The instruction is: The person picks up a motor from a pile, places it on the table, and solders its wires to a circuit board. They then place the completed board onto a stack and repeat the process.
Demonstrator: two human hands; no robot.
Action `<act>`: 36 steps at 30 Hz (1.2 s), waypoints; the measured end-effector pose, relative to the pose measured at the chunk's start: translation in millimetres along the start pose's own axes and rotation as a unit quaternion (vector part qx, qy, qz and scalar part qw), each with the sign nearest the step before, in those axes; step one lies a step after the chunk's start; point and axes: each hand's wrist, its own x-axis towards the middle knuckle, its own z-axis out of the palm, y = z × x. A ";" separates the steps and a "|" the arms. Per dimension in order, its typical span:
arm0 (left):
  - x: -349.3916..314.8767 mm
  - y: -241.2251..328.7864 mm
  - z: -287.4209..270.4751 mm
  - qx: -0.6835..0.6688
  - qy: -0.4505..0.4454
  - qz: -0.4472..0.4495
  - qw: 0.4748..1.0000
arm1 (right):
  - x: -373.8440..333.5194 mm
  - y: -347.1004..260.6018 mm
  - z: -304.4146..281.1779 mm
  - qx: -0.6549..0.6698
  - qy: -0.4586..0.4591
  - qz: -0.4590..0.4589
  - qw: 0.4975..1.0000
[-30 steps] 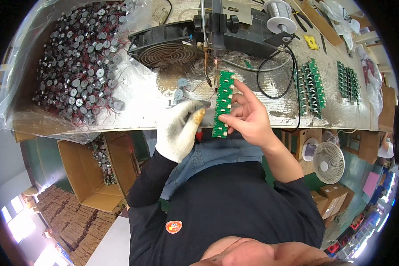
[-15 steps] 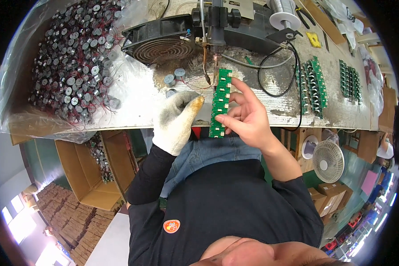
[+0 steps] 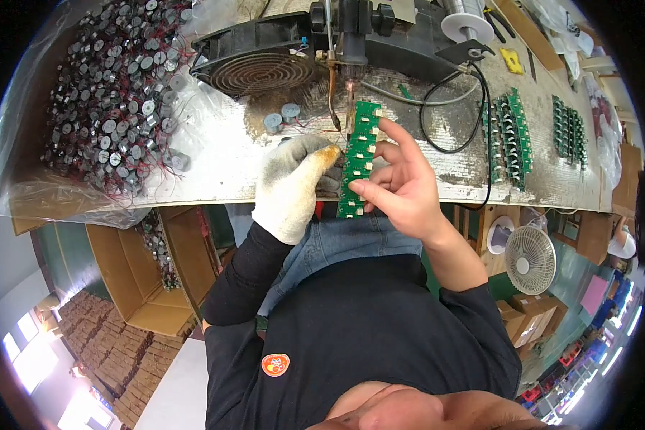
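My right hand (image 3: 403, 188) is bare and closed on a long green circuit board strip (image 3: 360, 159) with a row of small white connectors, thumb in front and fingers along its right edge. The strip stands nearly lengthwise, its far end beside the soldering iron tip (image 3: 350, 107) and a thin bent metal tube (image 3: 332, 100). My left hand (image 3: 292, 183), in a white glove with stained fingertips, is pinched close against the strip's left edge; what lies between its fingertips is too small to make out. Just beyond it lie two round grey buzzer-like parts (image 3: 290, 111) with thin red wires.
A large heap of similar round wired parts (image 3: 115, 107) fills the left of the table. A black fan (image 3: 261, 70) stands behind my hands. A solder wire spool (image 3: 467, 29), looped black cable (image 3: 426, 136) and rows of populated green boards (image 3: 510, 143) are at right.
My left hand has moved right and its fingertips have come up to the strip. The strip has shifted slightly away from me and tilted a little, still in my right hand.
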 end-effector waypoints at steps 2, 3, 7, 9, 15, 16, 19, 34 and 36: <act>1.0 -0.8 0.2 0.000 0.001 0.007 1.000 | 0.7 0.8 0.0 0.002 0.002 -0.004 1.000; 1.4 -1.1 0.3 0.000 0.002 0.016 1.000 | 1.0 0.6 0.1 0.002 0.003 -0.005 1.000; 3.0 0.7 2.2 -0.014 0.002 0.022 1.000 | 2.0 -0.2 0.8 0.004 0.007 -0.007 1.000; 2.3 5.5 3.9 -0.039 0.011 -0.022 0.999 | 2.7 0.0 0.2 0.006 0.007 -0.008 1.000; 1.7 2.3 6.4 -0.064 0.025 0.011 0.998 | 2.4 -2.6 1.5 0.009 0.007 -0.016 1.000; 1.9 2.6 5.3 -0.063 0.026 0.011 0.998 | 2.5 -2.0 1.5 0.008 0.005 -0.021 1.000; 1.8 2.8 2.6 -0.027 0.009 0.006 1.000 | 2.2 2.2 1.4 0.007 0.010 -0.015 1.000; 4.2 -3.5 -3.4 -0.001 -0.003 0.020 1.000 | -1.7 -3.3 1.7 0.009 -0.002 0.011 1.000; 6.4 -2.6 -4.9 0.035 -0.006 0.028 0.999 | -1.4 -3.1 2.8 0.011 -0.001 0.012 1.000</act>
